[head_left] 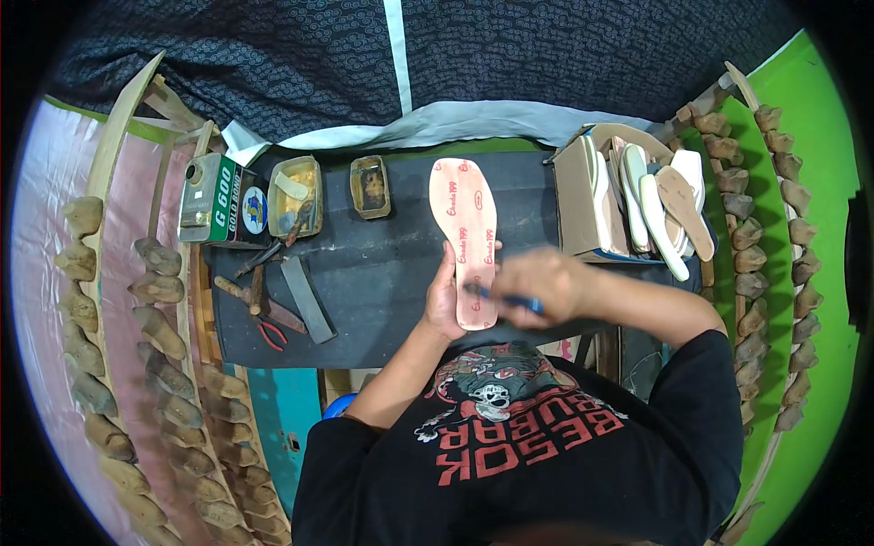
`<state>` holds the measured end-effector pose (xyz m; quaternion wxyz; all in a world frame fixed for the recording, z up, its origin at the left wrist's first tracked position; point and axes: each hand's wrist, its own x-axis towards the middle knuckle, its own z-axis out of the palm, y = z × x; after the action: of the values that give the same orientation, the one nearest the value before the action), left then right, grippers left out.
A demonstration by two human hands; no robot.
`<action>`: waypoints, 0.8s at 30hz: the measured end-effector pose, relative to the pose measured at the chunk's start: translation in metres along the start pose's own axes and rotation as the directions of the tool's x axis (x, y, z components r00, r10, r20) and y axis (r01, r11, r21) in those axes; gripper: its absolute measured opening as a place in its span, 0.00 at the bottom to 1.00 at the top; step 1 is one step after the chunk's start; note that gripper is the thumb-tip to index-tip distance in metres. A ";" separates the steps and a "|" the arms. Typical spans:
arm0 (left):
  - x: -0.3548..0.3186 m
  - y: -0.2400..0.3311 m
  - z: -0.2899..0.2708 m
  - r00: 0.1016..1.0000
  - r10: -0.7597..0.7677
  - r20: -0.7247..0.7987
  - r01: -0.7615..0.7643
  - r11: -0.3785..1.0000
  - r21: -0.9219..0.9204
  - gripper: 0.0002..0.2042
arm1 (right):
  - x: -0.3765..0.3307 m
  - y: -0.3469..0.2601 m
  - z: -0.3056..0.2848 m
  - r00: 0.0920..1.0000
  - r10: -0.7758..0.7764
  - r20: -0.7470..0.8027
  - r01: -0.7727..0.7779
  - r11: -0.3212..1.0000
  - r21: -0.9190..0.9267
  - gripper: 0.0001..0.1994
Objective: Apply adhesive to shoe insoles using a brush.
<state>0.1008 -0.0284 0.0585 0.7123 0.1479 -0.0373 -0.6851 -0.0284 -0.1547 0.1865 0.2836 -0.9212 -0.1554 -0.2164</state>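
Note:
My left hand [442, 305] grips a pinkish shoe insole [466, 205] printed in red, its fingers round the edge near the heel end. The insole is held over the dark worktable, wide end away from me. Blurred by motion, my right hand [544, 287] is closed on a slim blue tool with a dark tip [523, 301]. That tip lies over the insole's narrow heel part. Whether it touches the surface, and what kind of tool it is, I cannot tell.
At the left stand a green metal can [223, 200] and a yellowish tray [308, 173]; a brown-stained tray [370, 187] is beside them. Red-handled pliers [271, 333], a hammer [257, 289] and a flat grey bar [308, 298] lie nearer. A cardboard box [580, 214] holds several soles. Lasts line racks both sides.

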 end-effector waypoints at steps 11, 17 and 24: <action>-0.018 -0.016 0.003 0.999 -0.028 0.034 0.028 1.000 0.000 0.31 | 0.017 0.064 -0.025 0.956 0.120 -0.269 -0.178 0.963 -0.203 0.09; -0.022 -0.013 0.004 0.999 0.048 0.000 -0.048 0.999 -0.024 0.32 | -0.007 0.026 -0.012 0.974 0.034 -0.223 -0.061 0.991 -0.117 0.13; -0.028 -0.027 0.009 0.998 0.013 0.065 -0.011 0.999 -0.036 0.30 | 0.017 0.064 -0.027 0.919 0.143 -0.368 -0.208 0.968 -0.143 0.08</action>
<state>0.0708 -0.0030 0.0645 0.7174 0.1127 -0.0490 -0.6857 0.0040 -0.2182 0.1858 0.2410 -0.8991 0.0019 -0.3654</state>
